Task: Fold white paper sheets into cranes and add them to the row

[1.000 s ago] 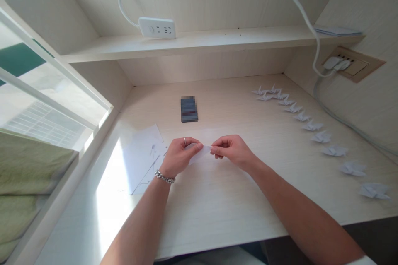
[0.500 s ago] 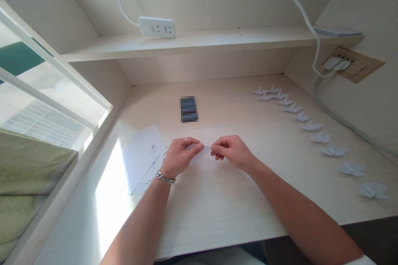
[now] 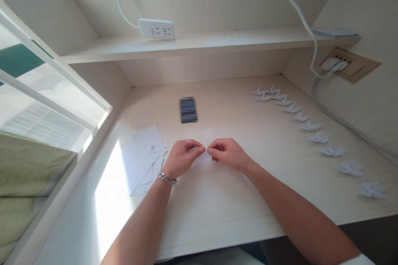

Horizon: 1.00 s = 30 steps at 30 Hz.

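Note:
A small piece of white paper (image 3: 200, 159) is pinched between my two hands, just above the middle of the desk. My left hand (image 3: 183, 157), with a ring and a chain bracelet at the wrist, grips its left part between thumb and fingers. The thumb and curled fingers of my right hand (image 3: 228, 154) close on its right end, their tips almost meeting the left thumb. Much of the paper is hidden behind the hands, so its folds cannot be made out. Along the right side of the desk runs a row of several folded paper cranes (image 3: 320, 136).
White sheets and cut scraps (image 3: 141, 153) lie left of my hands. A dark, pixelated flat object (image 3: 188, 109) rests behind them. A power strip (image 3: 156, 29) stands on the shelf (image 3: 202, 41); a white cable (image 3: 298, 8) runs to the wall socket (image 3: 350, 65) at right.
My right hand has shifted slightly left, bringing its fingertips closer to the left thumb. Less of the paper shows between the hands.

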Each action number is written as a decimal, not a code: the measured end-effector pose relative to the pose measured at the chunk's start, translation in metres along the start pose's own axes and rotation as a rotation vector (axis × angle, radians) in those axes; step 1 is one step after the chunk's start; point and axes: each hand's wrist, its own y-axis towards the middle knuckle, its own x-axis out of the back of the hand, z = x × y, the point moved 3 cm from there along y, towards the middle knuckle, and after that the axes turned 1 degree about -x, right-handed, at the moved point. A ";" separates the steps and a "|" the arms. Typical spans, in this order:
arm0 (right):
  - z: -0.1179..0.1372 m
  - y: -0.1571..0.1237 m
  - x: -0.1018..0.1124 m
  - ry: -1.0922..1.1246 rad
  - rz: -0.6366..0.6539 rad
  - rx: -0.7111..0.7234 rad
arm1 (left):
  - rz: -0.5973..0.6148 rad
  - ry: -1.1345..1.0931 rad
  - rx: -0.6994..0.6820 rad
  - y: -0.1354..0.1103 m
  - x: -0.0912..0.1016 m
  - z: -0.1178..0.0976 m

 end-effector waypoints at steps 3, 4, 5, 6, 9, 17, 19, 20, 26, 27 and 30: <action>-0.004 0.002 -0.002 -0.043 -0.012 0.017 | 0.013 0.060 -0.004 0.000 -0.002 -0.005; -0.005 0.003 -0.003 -0.057 -0.015 0.009 | 0.021 0.068 0.004 0.000 -0.003 -0.005; -0.007 0.003 -0.003 -0.066 -0.016 -0.003 | 0.027 0.068 0.014 0.000 -0.004 -0.006; -0.008 0.004 -0.003 -0.065 -0.013 -0.018 | 0.029 0.062 0.024 0.000 -0.005 -0.005; -0.008 0.004 0.000 -0.004 0.017 -0.045 | 0.013 -0.004 0.059 0.001 -0.003 -0.001; 0.001 0.002 0.022 0.187 -0.016 -0.068 | -0.119 -0.261 0.157 0.004 0.019 0.017; 0.002 0.003 0.023 0.193 -0.036 -0.068 | -0.110 -0.262 0.141 0.004 0.019 0.017; 0.002 0.003 0.021 0.196 -0.034 -0.069 | -0.103 -0.248 0.130 0.004 0.018 0.017; 0.003 0.002 0.009 0.179 0.007 -0.053 | -0.078 -0.155 0.067 0.002 0.012 0.008; 0.003 0.001 0.009 0.156 0.007 -0.041 | -0.078 -0.135 0.060 0.002 0.011 0.007; 0.003 0.000 0.011 0.066 0.011 -0.008 | -0.077 -0.093 0.052 0.001 0.011 0.005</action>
